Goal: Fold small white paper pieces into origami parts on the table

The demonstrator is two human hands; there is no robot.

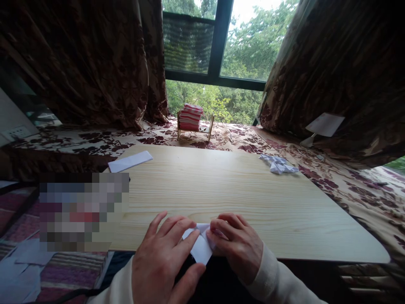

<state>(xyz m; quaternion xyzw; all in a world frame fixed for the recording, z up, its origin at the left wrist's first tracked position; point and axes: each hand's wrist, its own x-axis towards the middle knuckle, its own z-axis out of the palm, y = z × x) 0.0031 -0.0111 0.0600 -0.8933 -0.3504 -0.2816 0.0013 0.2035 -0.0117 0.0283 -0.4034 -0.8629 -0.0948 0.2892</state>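
Note:
At the near edge of the table, a small piece of folded white paper [202, 250] is between my two hands, its lower corner pointing down toward me. My left hand [167, 253] grips the paper's left side, with the index finger along it and the thumb at the lower corner; the other fingers spread over the tabletop. With fingers curled, my right hand [238, 242] pinches the right side of the paper and hides part of it.
A light wooden table [202, 185] spreads ahead. On it lie a flat white paper strip [131, 161] at back left and several folded paper pieces [279, 164] at back right. Beyond stand a small rack [195, 129] with striped cloths [190, 117] and a white lamp [325, 124]. Loose papers [22, 270] lie lower left.

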